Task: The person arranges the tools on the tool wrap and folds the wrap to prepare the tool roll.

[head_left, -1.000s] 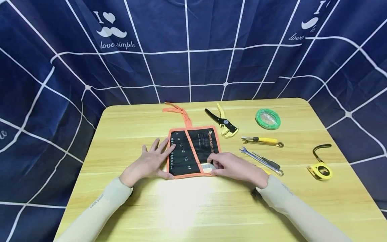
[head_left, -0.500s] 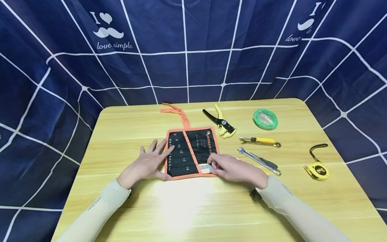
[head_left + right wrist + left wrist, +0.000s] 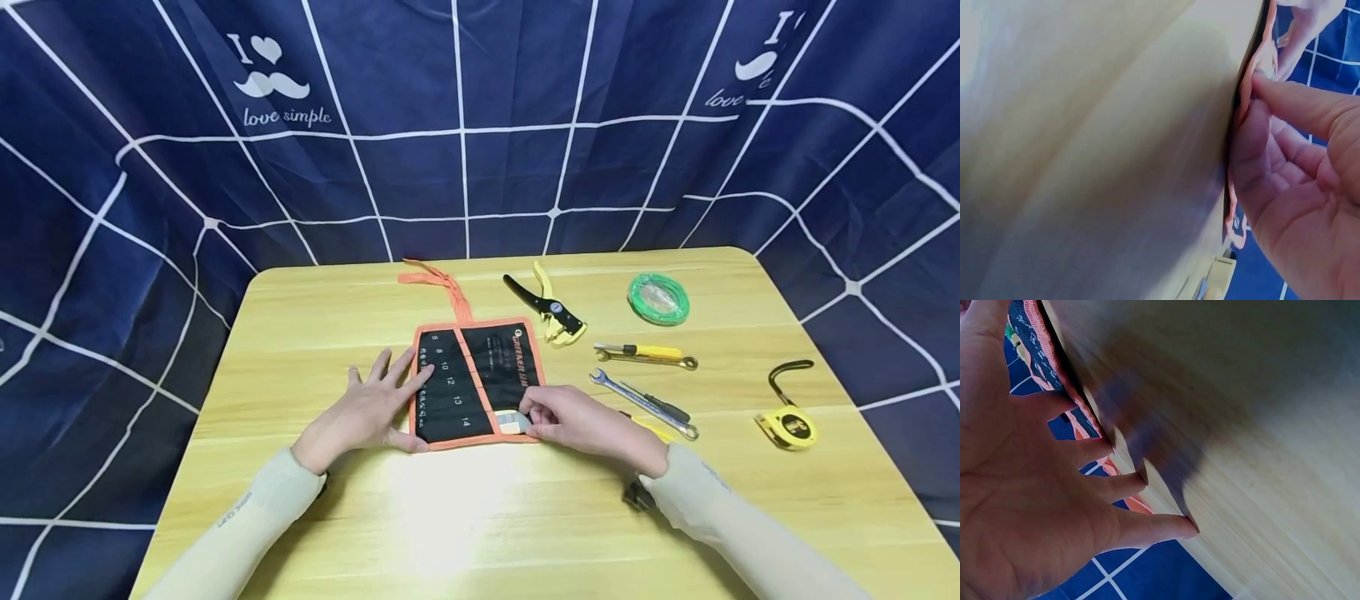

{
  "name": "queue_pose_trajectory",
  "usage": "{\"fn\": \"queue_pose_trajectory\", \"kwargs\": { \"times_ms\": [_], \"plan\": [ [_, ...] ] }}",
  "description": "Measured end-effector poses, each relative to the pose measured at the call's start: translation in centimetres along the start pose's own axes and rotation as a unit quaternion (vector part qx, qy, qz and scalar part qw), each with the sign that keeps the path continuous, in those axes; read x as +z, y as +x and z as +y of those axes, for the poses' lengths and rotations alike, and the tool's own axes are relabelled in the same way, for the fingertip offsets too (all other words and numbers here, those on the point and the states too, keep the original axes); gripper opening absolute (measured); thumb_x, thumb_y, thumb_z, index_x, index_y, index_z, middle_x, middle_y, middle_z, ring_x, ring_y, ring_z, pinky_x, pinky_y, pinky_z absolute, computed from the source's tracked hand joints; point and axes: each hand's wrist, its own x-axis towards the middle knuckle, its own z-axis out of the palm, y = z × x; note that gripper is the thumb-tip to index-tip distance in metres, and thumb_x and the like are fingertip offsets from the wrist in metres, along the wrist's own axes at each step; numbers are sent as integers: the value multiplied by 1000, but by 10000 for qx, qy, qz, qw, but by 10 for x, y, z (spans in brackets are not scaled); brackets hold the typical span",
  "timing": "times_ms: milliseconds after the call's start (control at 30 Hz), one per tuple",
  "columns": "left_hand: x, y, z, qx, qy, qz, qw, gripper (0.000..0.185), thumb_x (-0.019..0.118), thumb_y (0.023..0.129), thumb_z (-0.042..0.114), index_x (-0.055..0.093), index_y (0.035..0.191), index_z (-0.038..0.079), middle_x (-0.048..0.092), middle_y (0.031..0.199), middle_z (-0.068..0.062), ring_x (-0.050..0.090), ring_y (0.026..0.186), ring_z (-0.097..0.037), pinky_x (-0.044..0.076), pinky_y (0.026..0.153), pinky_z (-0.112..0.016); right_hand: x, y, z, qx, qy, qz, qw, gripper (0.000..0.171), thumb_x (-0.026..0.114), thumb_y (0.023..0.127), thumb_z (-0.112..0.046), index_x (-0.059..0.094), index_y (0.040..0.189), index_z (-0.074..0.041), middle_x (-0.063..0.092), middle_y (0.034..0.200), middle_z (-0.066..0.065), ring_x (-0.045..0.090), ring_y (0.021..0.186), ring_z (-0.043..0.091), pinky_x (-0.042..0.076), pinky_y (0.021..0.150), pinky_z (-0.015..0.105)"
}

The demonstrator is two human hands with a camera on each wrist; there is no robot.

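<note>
Pouch (image 3: 477,385) partly behind right hand (image 3: 576,423)

A wood-grained table (image 3: 322,317) bears a black pouch (image 3: 491,367) mid-frame and a wire stripper (image 3: 555,307), green coil (image 3: 660,320), wrench (image 3: 646,406) and tape measure (image 3: 787,427) rightward.

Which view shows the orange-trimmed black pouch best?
The head view: the pouch lies spread, its front and most of its outline visible. The left wrist view shows only a slanted strip; the right wrist view, mainly orange edging.
</note>
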Motion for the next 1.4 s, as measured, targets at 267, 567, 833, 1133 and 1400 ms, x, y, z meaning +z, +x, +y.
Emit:
{"fn": "queue_pose_trajectory", "kwargs": {
  "times_ms": [267, 567, 833, 1133, 1400],
  "plan": [
    [0, -2, 1, 106, 10, 112, 9999, 121, 84, 84, 71, 29, 175, 13, 14, 178, -26, 18, 156, -63, 26, 100, -94, 2, -6, -3, -25, -296, 278, 9992, 16, 78, 99, -4, 72, 112, -8, 60, 89, -12, 56, 81, 5, 53, 77, 30],
    [-1, -2, 2, 46, 99, 16, 9999, 122, 84, 84, 73, 27, 175, 16, 13, 179, -25, 17, 157, -62, 26, 102, -93, 0, -18, -2, 13, -298, 569, 9979, 15, 79, 99, -10, 74, 113, -8, 63, 92, -13, 60, 83, 5, 55, 77, 30],
    [1, -2, 2, -3, 8, -41, 10000, 123, 84, 84, 73, 26, 176, 16, 10, 180, -23, 14, 159, -60, 24, 103, -93, -7, -40, 0, 178, -462, 1120, 9925, 19, 79, 100, -10, 75, 118, -12, 63, 97, -14, 59, 86, 7, 54, 78, 30],
    [3, -3, 2, -6, -24, 57, 10000, 122, 84, 83, 73, 27, 175, 15, 11, 180, -23, 14, 158, -60, 24, 103, -93, -21, -80, 10, -244, -799, 2288, 9699, 29, 83, 94, -1, 78, 119, -14, 65, 96, -19, 60, 82, 2, 56, 71, 26],
    [3, -3, 0, 26, 50, 87, 9999, 122, 84, 84, 73, 27, 175, 15, 11, 180, -23, 16, 158, -60, 25, 102, -93, -27, -111, 28, 64, -1126, 2966, 9483, 32, 84, 89, 6, 79, 115, -11, 69, 93, -15, 62, 78, 2, 55, 68, 22]
  ]
}}
